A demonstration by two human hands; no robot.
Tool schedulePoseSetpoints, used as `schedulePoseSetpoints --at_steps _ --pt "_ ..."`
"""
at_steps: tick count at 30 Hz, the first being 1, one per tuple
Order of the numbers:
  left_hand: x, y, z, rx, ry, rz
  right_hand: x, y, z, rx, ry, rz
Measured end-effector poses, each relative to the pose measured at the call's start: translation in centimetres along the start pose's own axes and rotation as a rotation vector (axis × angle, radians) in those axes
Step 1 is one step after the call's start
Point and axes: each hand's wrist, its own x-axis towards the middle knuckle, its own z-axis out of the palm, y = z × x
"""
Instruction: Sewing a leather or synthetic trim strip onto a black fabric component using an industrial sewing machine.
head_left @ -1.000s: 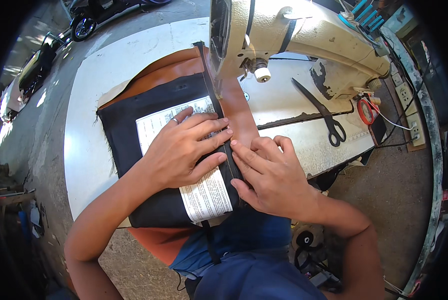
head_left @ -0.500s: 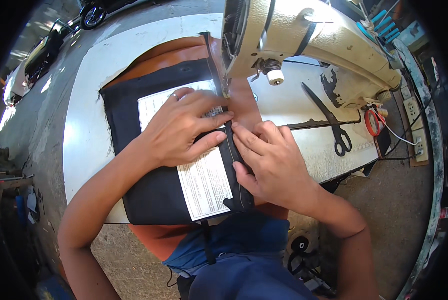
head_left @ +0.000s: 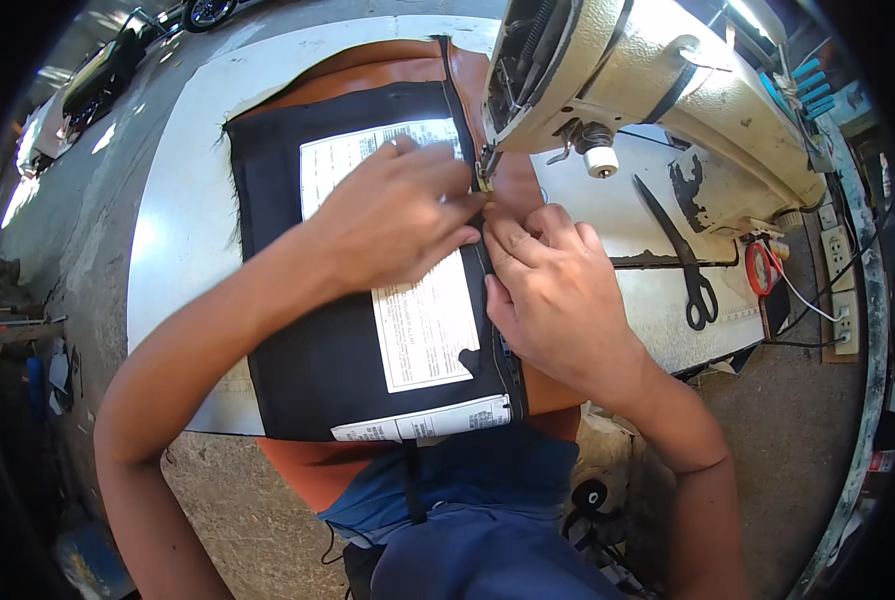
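A black fabric panel [head_left: 318, 335] with white printed labels [head_left: 426, 335] lies joined to brown-orange leather-like material [head_left: 393, 75] under the sewing machine [head_left: 648, 90]. A stitched seam runs down its right side to the presser foot [head_left: 485, 170]. Bent over the upper label, my left hand [head_left: 398, 215] has its fingers drawn together at the seam edge just below the foot; the fingertips are slightly blurred. My right hand [head_left: 558, 285] rests on the right side of the seam, index finger stretched toward the foot, thumb apart from it.
Black scissors [head_left: 683, 255] lie on the white table [head_left: 173, 250], right of the machine. Beyond them are a red ring-shaped item [head_left: 760, 268], cords and a socket strip [head_left: 843, 290]. Blue-handled tools [head_left: 813, 90] hang at the upper right. A motorcycle [head_left: 103, 85] stands far left.
The view has shifted, so the machine and panel sit further right. My left hand has drawn its spread fingers together near the foot. Another label now shows at the panel's near edge.
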Motion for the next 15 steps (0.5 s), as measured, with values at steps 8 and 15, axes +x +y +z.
schedulePoseSetpoints --at_steps 8,15 --pt "-1.2 6.0 0.3 -0.285 0.244 -0.179 -2.4 1.8 -1.4 0.413 0.134 0.15" --pt "-2.3 5.4 0.9 -0.43 0.297 -0.17 -3.0 0.1 -3.3 0.376 -0.123 0.631"
